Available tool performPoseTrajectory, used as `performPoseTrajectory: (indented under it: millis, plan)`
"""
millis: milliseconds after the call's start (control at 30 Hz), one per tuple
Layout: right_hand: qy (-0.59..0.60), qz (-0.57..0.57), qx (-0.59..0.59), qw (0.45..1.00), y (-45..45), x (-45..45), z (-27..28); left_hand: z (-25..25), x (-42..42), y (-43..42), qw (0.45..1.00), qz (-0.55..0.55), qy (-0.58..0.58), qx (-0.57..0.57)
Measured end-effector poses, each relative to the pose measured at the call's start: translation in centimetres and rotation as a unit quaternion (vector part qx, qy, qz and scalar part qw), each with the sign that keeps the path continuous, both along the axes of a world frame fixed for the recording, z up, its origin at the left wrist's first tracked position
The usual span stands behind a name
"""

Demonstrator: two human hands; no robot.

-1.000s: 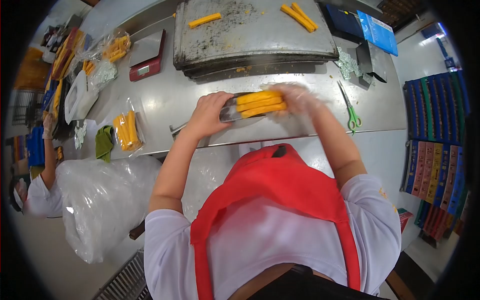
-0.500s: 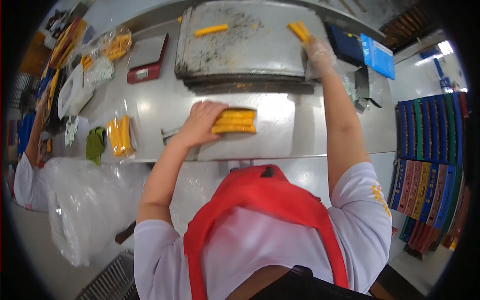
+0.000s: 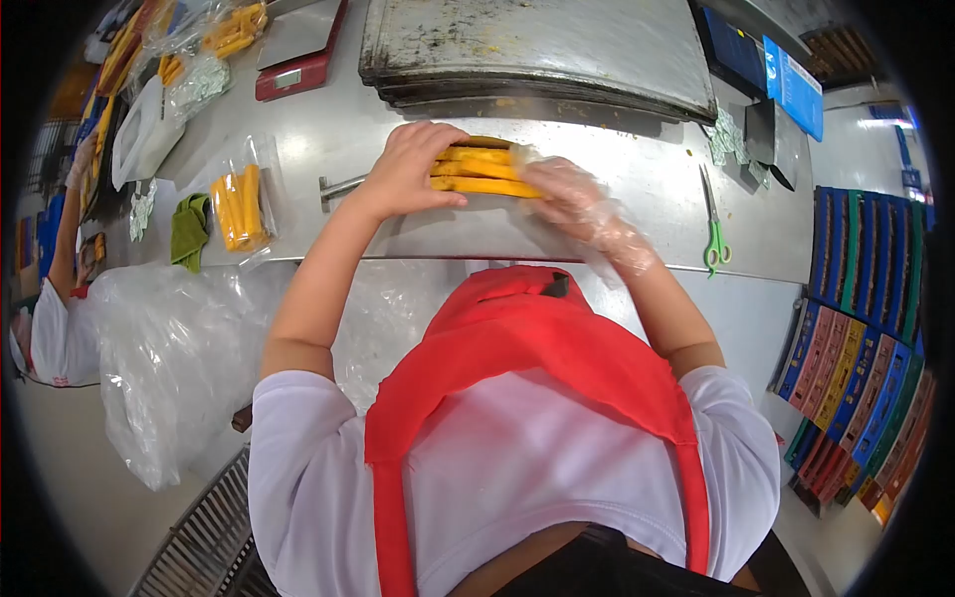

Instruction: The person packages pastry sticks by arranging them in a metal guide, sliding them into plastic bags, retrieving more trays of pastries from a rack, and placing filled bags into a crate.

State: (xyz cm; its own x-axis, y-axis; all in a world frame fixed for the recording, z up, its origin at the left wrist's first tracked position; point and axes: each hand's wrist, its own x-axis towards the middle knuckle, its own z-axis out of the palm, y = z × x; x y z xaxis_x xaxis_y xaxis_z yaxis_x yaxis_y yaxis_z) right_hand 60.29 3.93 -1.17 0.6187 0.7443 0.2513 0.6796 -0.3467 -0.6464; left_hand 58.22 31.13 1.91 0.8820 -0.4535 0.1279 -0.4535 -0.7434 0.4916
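Several yellow baked-looking sticks (image 3: 482,170) lie side by side in a metal holder with a handle (image 3: 344,186) that points left on the steel table. My bare left hand (image 3: 413,169) is wrapped round the left end of this holder and the sticks. At their right end, my right hand (image 3: 572,199), in a clear plastic glove, has its fingers closed on the sticks. It is somewhat blurred, and its fingertips are partly hidden. Left of my left hand, a clear bag (image 3: 239,204) holds more yellow sticks.
Stacked baking trays (image 3: 557,45) stand behind the holder. A red scale (image 3: 298,75) and green cloth (image 3: 189,231) are at left. Green-handled scissors (image 3: 716,249) lie near the right front edge. A co-worker's arm (image 3: 68,214) shows at far left; crates (image 3: 865,259) stand at right.
My right hand has come down from above the trays, carrying yellow sticks to the holder's right end. My left hand stays at the holder. The view has shifted, bringing the scissors into sight.
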Motion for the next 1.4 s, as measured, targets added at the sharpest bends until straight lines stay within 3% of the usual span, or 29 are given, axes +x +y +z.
performPoseTrajectory:
  millis: [33, 200, 300, 333, 367, 400, 467, 500, 600, 700, 733, 767, 800, 833, 900, 967, 1067, 1167, 1233, 1300, 1367, 1400]
  plan:
    - [0.005, 0.021, 0.047, 0.999, 0.9, -0.3, -0.5, -0.1, 0.1, -0.4, 1.0, -0.003, 0.001, -0.001]
    - [0.056, 0.032, 0.001, 0.998, 1.4, 0.2, 1.9, -0.6, 0.5, -1.6, 0.999, -0.022, -0.026, -0.018]
    - [0.024, -0.035, 0.006, 0.999, 0.1, -0.8, 2.6, -0.9, 0.4, -1.5, 0.999, -0.018, -0.033, -0.025]
    - [0.174, -0.097, 0.099, 0.975, -0.1, -1.5, 2.2, -0.9, 0.4, -1.5, 0.999, -0.014, -0.036, -0.026]
    - [0.32, -0.156, 0.187, 0.916, 0.0, -2.1, 2.3, -1.0, 0.3, -1.4, 0.999, -0.018, -0.044, -0.025]
    - [0.318, -0.151, 0.184, 0.917, 0.4, -2.4, 2.5, -1.0, 0.2, -1.4, 0.998, -0.021, -0.052, -0.024]
    - [0.414, -0.249, 0.127, 0.866, 1.6, -2.9, 3.2, -1.5, 0.2, -1.3, 0.997, -0.023, -0.066, -0.021]
    - [0.411, -0.241, 0.125, 0.87, 2.0, -3.1, 2.1, -1.7, 0.2, -1.1, 0.996, -0.03, -0.078, -0.015]
    - [0.261, -0.208, 0.157, 0.93, 3.0, -3.1, -0.5, -1.5, 0.7, -1.2, 0.997, -0.032, -0.074, 0.007]
    - [0.264, -0.204, 0.045, 0.942, 1.9, -1.8, 1.0, -1.3, 0.4, -1.7, 0.997, -0.014, -0.068, 0.041]
    - [0.186, -0.179, 0.043, 0.965, 1.1, -0.8, 0.2, -1.3, 0.0, -1.9, 0.994, -0.002, -0.098, 0.044]
    - [0.182, -0.188, -0.02, 0.965, 1.3, -0.7, 3.2, -0.9, -0.6, -2.0, 0.99, 0.013, -0.129, 0.052]
    - [0.227, -0.197, 0.012, 0.954, 0.9, -0.7, 4.8, -0.1, -1.4, -2.5, 0.989, 0.046, -0.133, 0.043]
    - [0.183, -0.198, 0.038, 0.962, -1.6, 1.7, 1.9, 0.4, -2.4, -3.0, 0.987, 0.082, -0.137, 0.031]
    - [0.235, -0.168, 0.073, 0.955, -3.8, 4.5, 2.2, 0.4, -5.1, -3.7, 0.971, 0.185, -0.155, 0.008]
    - [0.163, -0.143, 0.049, 0.975, -4.8, 6.2, 4.2, 0.0, -9.6, -5.4, 0.94, 0.3, -0.152, -0.05]
    - [0.165, -0.091, 0.111, 0.976, -4.1, 5.8, 6.4, -1.9, -19.5, -9.5, 0.849, 0.495, -0.151, -0.102]
    - [0.223, -0.086, 0.118, 0.964, -3.8, 7.1, 6.1, -3.9, -30.2, -14.2, 0.71, 0.676, -0.125, -0.155]
    - [0.118, 0.03, 0.166, 0.979, -1.5, 5.0, 6.7, -3.2, -39.1, -14.5, 0.626, 0.766, -0.129, -0.072]
    - [0.127, 0.111, 0.197, 0.966, 1.8, -0.2, 9.4, -1.1, -47.2, -15.3, 0.44, 0.874, -0.202, -0.05]
    - [0.152, 0.186, 0.166, 0.956, 4.5, -4.8, 10.5, 3.3, -55.3, -16.0, 0.309, 0.909, -0.266, 0.085]
    - [0.21, 0.16, 0.134, 0.955, 6.4, -6.9, 9.9, 6.4, -58.2, -16.4, 0.245, 0.912, -0.316, 0.089]
